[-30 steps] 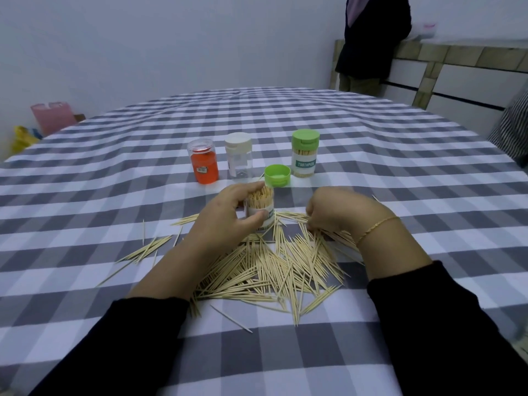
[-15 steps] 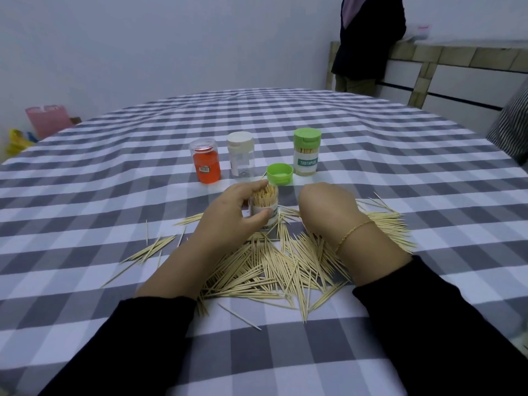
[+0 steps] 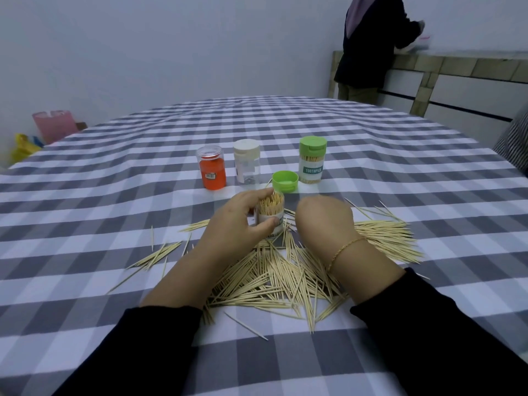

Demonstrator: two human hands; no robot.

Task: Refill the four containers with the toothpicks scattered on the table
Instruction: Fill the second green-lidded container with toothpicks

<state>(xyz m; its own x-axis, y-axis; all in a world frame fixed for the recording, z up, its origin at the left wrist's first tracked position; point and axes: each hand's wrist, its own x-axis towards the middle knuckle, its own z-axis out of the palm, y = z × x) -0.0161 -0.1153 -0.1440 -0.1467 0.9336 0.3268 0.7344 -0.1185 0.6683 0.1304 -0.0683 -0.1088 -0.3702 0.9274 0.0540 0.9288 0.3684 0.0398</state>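
My left hand (image 3: 237, 221) grips an open clear container (image 3: 271, 214) that stands upright and is full of toothpicks. Just right of the container sits my right hand (image 3: 324, 221), curled knuckles-up over the pile; its fingers are hidden. Loose toothpicks (image 3: 274, 278) lie spread between my forearms, with another heap (image 3: 383, 238) to the right. Behind stand an orange container (image 3: 212, 171), a white-capped clear container (image 3: 247, 165) and a green-capped container (image 3: 312, 160) labelled toothpick. A loose green cap (image 3: 285, 182) lies upside down behind the held container.
The round table (image 3: 114, 195) carries a grey and white checked cloth. A few stray toothpicks (image 3: 160, 254) lie to the left. A person in dark clothes (image 3: 368, 44) stands by a bench at the back right. Pink and yellow bags (image 3: 51, 125) sit at the far left.
My right hand has moved left from the right-hand heap toward the container, uncovering that heap. My left hand keeps the container in place.
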